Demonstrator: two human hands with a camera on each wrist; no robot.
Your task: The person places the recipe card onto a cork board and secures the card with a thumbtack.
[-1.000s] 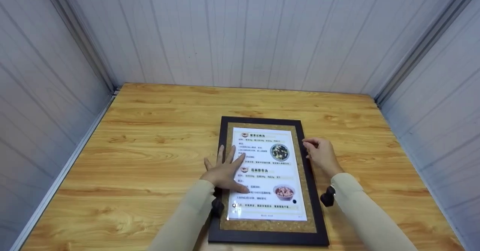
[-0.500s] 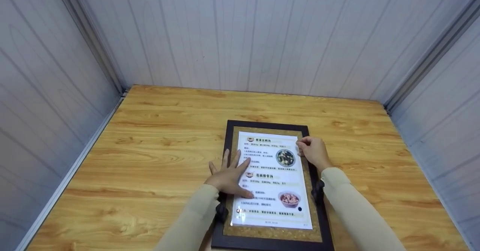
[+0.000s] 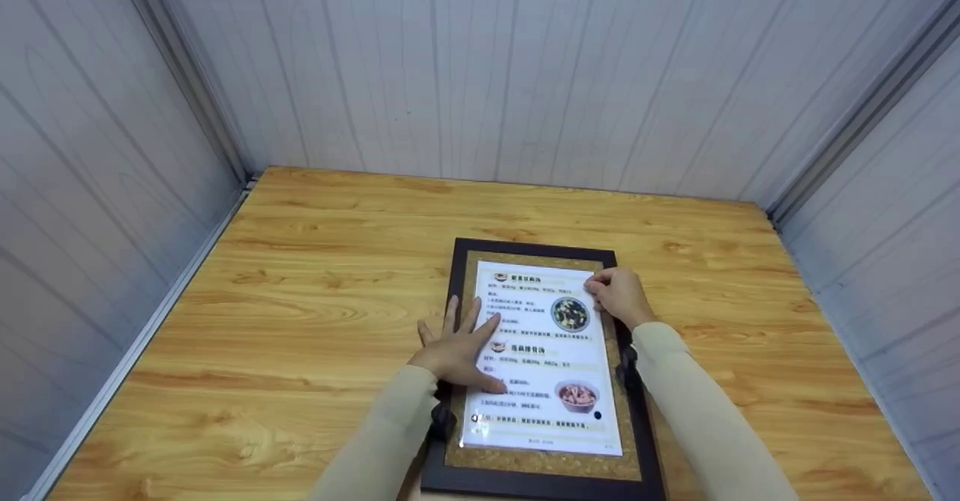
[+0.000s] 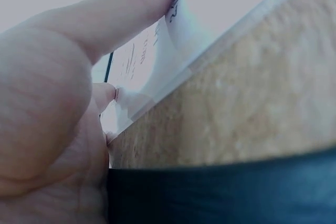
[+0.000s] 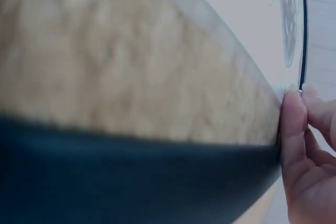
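Note:
A laminated recipe sheet [image 3: 544,358] lies on a cork board [image 3: 525,465] with a dark frame [image 3: 544,484]. My left hand [image 3: 454,355] rests with spread fingers on the sheet's left edge and the frame's left side. In the left wrist view its thumb [image 4: 126,11] lies on the sheet. At the sheet's upper right edge, my right hand [image 3: 621,295] pinches a small pale pin [image 5: 300,92] between thumb and forefinger, mostly hidden by the fingertips. A black round pin head [image 3: 598,415] shows near the sheet's lower right corner, and a small round pin [image 3: 474,418] near its lower left.
The framed board lies on a wood-grain table [image 3: 300,321], near its front edge. Pale panel walls [image 3: 480,73] stand behind the table and along both sides. A dark wrist device [image 3: 442,420] sits at the left sleeve, overlapping the frame in the head view.
My right hand has moved left from the frame's right side onto the sheet's upper right edge. The left hand stays spread on the sheet, and the head view has shifted slightly.

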